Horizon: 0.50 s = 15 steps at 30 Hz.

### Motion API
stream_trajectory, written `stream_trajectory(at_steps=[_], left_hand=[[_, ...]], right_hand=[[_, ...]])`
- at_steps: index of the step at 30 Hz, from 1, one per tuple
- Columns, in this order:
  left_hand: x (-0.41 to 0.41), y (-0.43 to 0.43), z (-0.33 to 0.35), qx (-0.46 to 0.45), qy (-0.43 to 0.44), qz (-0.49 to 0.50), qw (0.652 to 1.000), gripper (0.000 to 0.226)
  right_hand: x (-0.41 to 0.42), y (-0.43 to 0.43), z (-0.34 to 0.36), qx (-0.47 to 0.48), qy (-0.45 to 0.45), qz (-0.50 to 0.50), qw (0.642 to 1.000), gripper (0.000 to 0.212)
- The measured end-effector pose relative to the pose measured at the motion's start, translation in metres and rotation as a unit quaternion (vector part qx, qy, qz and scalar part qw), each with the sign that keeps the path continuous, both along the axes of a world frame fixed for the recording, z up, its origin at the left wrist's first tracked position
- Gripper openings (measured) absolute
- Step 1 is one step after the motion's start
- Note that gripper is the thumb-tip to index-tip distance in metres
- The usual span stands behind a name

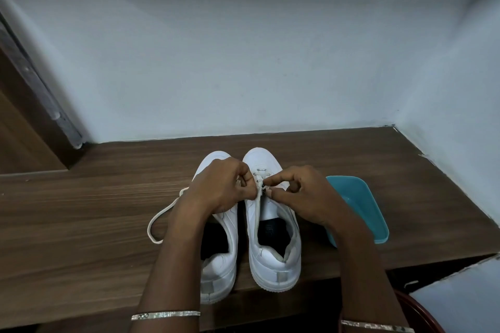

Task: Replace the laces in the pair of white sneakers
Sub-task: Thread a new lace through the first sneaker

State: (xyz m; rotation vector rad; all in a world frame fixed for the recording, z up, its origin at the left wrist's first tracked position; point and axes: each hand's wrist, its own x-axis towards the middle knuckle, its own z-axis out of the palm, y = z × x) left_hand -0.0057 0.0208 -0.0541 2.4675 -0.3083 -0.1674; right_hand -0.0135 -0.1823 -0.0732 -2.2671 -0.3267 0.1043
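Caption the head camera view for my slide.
Left hand and right hand pinch a lace on the right sneaker; a teal tray sits beside it.

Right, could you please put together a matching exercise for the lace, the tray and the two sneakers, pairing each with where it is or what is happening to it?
Things:
1 lace
2 tray
3 left sneaker
4 right sneaker

Descriptions:
A the left hand and right hand work at its front eyelets
B teal, right of both shoes
C trails in a loop on the table, left of the shoes
D front partly hidden under the left hand

Pairs: 1-C; 2-B; 3-D; 4-A
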Motion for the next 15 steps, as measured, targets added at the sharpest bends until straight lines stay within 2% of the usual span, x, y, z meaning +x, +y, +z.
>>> stream_trajectory(at_steps=[6,10,15], left_hand=[[-0.0017,0.0012,0.001,-0.016,0.009,-0.012,1.0,0.007],[-0.0024,0.0006,0.0016,-0.018,0.011,-0.005,1.0,0.006],[-0.0039,0.0015,0.0034,-0.021,0.015,-0.012,1.0,0.009]], right_hand=[[0.0012,-0.0003,-0.0041,0.007,0.005,-0.001,1.0,0.023],[-0.0001,0.001,-0.0027,0.049,0.013,-0.002,0.999,0.033],[0.0004,0.0052,-0.0032,0.039,0.009,0.009,0.999,0.013]])
